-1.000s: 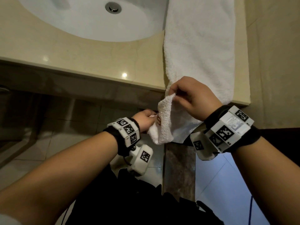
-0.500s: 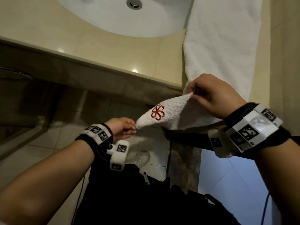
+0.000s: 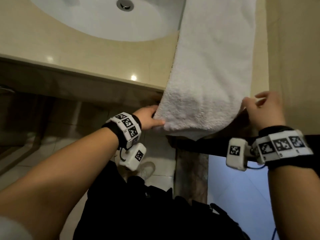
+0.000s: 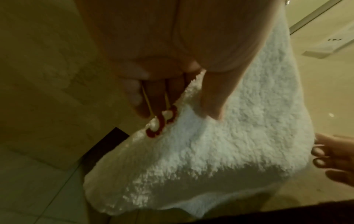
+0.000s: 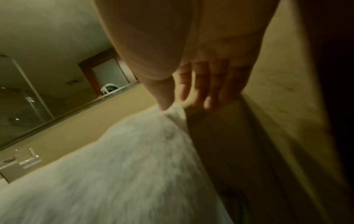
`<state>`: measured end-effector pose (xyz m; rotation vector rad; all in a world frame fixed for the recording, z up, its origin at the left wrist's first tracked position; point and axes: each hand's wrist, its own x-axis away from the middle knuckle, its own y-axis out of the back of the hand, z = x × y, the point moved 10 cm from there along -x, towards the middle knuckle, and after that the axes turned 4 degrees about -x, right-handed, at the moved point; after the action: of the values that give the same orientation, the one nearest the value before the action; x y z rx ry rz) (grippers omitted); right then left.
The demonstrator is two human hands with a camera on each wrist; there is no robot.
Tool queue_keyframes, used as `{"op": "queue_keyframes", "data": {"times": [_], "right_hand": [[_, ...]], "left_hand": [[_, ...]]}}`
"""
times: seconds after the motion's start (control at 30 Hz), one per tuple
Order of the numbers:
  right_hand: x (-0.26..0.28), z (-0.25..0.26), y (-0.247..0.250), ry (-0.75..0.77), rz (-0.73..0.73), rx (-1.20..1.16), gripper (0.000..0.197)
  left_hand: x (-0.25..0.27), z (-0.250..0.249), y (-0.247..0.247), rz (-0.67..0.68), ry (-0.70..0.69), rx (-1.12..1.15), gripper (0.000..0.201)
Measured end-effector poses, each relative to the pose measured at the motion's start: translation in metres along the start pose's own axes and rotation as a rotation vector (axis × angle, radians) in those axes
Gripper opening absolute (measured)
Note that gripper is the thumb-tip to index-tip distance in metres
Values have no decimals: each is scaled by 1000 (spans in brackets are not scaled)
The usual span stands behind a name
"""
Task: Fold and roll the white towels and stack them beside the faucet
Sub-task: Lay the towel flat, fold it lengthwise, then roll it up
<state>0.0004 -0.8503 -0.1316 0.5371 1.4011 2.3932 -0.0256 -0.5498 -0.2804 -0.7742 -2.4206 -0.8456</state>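
Both hands have moved apart since the earlier frame, and the towel end with the red emblem, then stretched between them below the bench edge, now hangs as a rounded fold over that edge.

From the head view, the white towel (image 3: 213, 66) lies as a long strip on the beige bench (image 3: 72, 54), running from 12 o'clock down to the front edge, just right of the white sink (image 3: 97, 19) at 11 o'clock. Its near end droops over the edge.

At 9 o'clock of that fold, the left hand (image 3: 149, 118) grips the towel's left corner. The left wrist view shows the thumb pressed on top of the terry and the fingers (image 4: 153, 92) curled beneath it, beside a red embroidered emblem (image 4: 162, 121).

At 3 o'clock of the fold, the right hand (image 3: 265, 110) pinches the right corner. The right wrist view shows the thumb tip and first finger closed on a small tuft of cloth, with the other fingers (image 5: 220, 89) extended and loosely spread.
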Motion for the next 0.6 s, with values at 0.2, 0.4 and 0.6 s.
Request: {"op": "queue_keyframes", "data": {"times": [0.2,0.4,0.6], "right_hand": [[54,-45,-70,-69,295,-324,45],[39,-44,-66,34,229,-414,19],[39,-50,-70,52,229,-338,18]], "left_hand": [[3,0,-16,102,-5,-112,67],[14,6,-16,207,-11,-185,51],[14,2,-18,213,-5,-295,37]]}}
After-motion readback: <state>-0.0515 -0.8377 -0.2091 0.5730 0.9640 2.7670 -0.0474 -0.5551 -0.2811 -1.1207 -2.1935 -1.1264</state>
